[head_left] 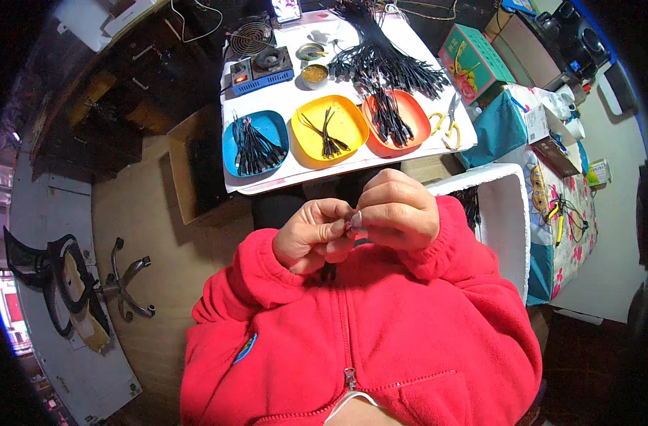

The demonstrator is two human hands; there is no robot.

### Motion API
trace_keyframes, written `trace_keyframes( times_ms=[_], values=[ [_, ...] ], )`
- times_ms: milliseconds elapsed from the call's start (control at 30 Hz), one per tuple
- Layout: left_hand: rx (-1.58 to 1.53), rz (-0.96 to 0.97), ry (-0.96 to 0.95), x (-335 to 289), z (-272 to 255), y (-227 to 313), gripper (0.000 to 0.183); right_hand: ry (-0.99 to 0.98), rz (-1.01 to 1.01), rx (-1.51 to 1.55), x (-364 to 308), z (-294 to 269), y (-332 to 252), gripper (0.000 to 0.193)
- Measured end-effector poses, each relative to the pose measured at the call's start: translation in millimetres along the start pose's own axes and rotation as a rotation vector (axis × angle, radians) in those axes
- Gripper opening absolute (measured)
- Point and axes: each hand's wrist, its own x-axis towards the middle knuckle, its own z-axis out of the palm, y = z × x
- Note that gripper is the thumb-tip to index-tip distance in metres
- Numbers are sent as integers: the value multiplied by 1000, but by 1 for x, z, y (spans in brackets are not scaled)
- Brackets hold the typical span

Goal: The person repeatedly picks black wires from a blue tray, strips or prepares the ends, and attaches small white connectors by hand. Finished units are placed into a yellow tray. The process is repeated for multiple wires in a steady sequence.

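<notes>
Close to my chest, my left hand [313,234] and my right hand [398,209] meet, fingertips pinched together. A small reddish wire end [349,226] shows between them; most of it is hidden by my fingers. Below my left hand hangs a bit of thin black cable [329,272]. Beyond my hands, three trays line the table's near edge. The blue tray [279,126] and the orange tray [420,128] hold bundles of short black cables. In the yellow tray [306,142] lie fewer cables [331,145].
On the white table [231,186] are a blue heating device [263,82], a bowl of amber stuff [314,76], a big heap of black cables [388,57] and yellow-handled pliers [452,131]. A white foam box [515,213] stands at my right, a cardboard box [185,170] at left.
</notes>
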Motion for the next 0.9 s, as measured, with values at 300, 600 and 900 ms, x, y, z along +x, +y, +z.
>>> trace_keyframes(
  times_ms=[300,600,900],
  values=[
    [1354,533,293,-15,23,13,11,180,599,463,-20,24,-16,10],
    [1416,633,300,-11,30,20,11,205,679,637,-28,25,-3,7],
    [1707,661,331,16,42,54,16,245,930,721,-58,16,34,16]
  ],
)
